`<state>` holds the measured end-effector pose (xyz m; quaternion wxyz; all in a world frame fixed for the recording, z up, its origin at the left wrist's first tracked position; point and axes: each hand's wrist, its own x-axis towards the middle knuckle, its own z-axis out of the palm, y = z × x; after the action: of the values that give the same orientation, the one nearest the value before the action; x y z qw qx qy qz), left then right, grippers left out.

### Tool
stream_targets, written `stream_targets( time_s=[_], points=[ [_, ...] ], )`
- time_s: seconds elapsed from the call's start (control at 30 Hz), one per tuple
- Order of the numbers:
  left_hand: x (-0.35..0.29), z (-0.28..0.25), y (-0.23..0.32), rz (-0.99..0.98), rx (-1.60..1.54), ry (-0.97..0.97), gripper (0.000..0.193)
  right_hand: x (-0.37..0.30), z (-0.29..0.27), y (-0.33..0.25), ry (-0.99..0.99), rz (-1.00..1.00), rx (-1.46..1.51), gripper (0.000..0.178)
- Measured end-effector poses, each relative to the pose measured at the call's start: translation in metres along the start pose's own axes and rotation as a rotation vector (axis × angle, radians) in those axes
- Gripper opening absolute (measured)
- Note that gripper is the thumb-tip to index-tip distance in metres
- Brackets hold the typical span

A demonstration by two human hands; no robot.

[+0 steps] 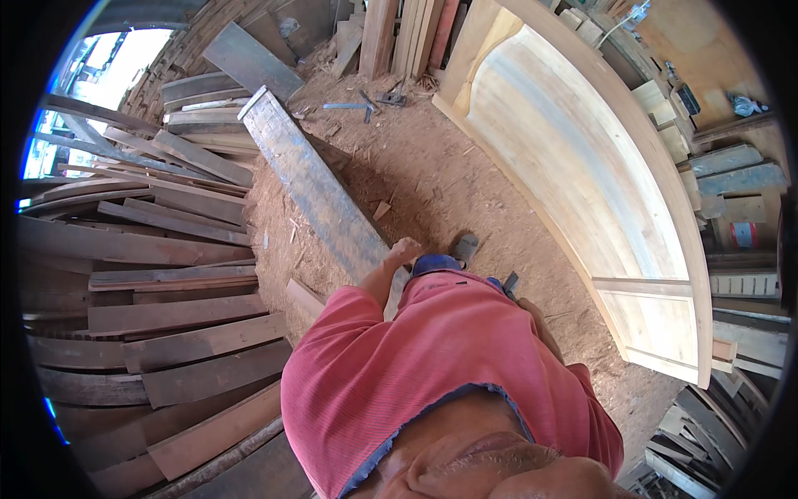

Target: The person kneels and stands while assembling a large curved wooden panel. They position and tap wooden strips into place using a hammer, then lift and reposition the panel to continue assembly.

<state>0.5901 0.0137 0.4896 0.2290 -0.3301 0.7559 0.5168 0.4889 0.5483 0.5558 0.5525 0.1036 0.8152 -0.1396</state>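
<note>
The person's left arm bends forward, its hand [405,250] by the near part of a long board [312,179], whether gripping anything cannot be told; the right hand [525,306], well apart from the left, is mostly hidden by the pink shirt [453,349], near a small dark object [510,282], its grip unclear; the board, worn grey-brown with bluish smears, slants away ahead, leftward.

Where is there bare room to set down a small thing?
The long board looks bare beyond the left hand; the dusty floor between board and wooden panel has open patches. Crowded: left, with stacked planks.
</note>
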Motion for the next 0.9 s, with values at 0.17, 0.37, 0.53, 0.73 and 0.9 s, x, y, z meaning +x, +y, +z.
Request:
stream_targets(
  time_s=[0.17,0.37,0.53,0.73,0.9],
  points=[
    [0.033,0.001,-0.014,0.482,0.838,0.038,0.016,0.005,0.011,-0.015,-0.023,-0.011,-0.007,0.066],
    [0.068,-0.001,-0.010,0.480,1.147,-0.212,0.025,0.030,0.033,-0.038,-0.081,-0.034,-0.049,0.067],
    [0.073,0.006,0.033,0.545,1.344,-0.416,0.030,0.046,0.033,-0.041,0.006,-0.017,0.075,0.065],
    [0.082,0.032,0.120,0.296,0.787,-0.509,0.044,0.011,0.018,0.010,0.042,-0.137,0.951,0.048],
    [0.110,0.109,0.226,0.558,1.016,-0.500,0.044,-0.040,-0.003,0.046,0.008,-0.215,2.012,0.035]
  ],
)
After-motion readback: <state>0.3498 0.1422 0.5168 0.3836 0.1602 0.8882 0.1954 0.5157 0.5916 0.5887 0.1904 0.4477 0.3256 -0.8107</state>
